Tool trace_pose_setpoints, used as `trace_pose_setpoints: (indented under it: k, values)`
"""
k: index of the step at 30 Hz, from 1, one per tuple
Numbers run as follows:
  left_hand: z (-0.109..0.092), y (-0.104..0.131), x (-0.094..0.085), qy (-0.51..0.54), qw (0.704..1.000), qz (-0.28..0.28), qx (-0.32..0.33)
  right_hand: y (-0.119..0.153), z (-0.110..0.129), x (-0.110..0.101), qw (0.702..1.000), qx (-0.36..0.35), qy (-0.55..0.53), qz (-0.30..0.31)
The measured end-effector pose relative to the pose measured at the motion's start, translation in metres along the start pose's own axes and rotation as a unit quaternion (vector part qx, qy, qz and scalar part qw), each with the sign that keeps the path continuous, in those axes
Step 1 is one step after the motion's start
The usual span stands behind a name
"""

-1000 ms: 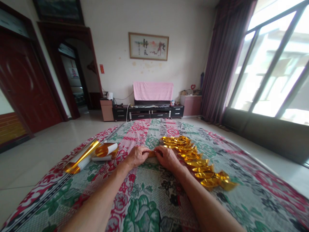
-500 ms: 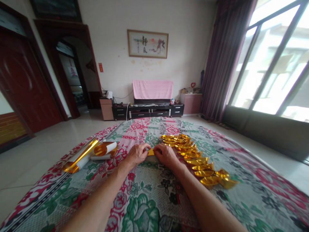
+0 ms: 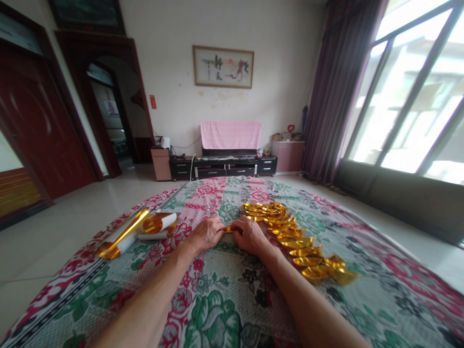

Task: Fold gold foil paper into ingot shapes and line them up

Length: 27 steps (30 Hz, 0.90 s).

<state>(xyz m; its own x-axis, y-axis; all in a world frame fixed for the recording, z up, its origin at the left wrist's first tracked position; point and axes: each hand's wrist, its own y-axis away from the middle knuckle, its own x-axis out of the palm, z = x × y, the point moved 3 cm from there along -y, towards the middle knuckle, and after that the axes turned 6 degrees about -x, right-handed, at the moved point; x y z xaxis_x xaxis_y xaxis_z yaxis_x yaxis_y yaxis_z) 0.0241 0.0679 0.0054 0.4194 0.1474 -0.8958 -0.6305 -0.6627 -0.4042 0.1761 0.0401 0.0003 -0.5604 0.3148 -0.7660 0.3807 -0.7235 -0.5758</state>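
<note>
A small piece of gold foil paper (image 3: 229,229) is held low over the table between my two hands. My left hand (image 3: 209,232) pinches its left end, and my right hand (image 3: 248,234) pinches its right end. The fingers of both hands hide most of the piece. Just right of my right hand, several folded gold foil pieces (image 3: 306,251) lie in a curved row that runs toward the near right. To the left of my left hand are curled gold sheets with white backs (image 3: 126,234).
A flowered cloth (image 3: 212,314) covers the round table. Beyond it stand a low black cabinet (image 3: 241,169), a pink cloth (image 3: 230,135) over something on it, and a pink side cabinet (image 3: 288,157). Tall windows and a purple curtain are at the right.
The foil between my hands now shows as a narrower strip, and my fingers have closed in slightly around it. The row of folded pieces and the curled sheets stay put.
</note>
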Motion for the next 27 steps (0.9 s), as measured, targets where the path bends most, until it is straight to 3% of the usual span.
trace_pose_setpoints:
  k: [8, 17, 27]
  values:
    - [0.000, 0.002, -0.003, 0.023, 0.998, -0.050, -0.027, 0.002, 0.005, -0.005, 0.999, -0.015, -0.023, -0.033]
    - [-0.002, 0.000, -0.003, 0.088, 0.991, -0.100, -0.013, 0.001, -0.001, -0.003, 0.997, -0.017, -0.046, -0.051]
    - [-0.005, 0.000, -0.008, 0.101, 0.987, -0.123, -0.022, 0.000, 0.005, -0.011, 0.993, -0.025, -0.079, -0.084]
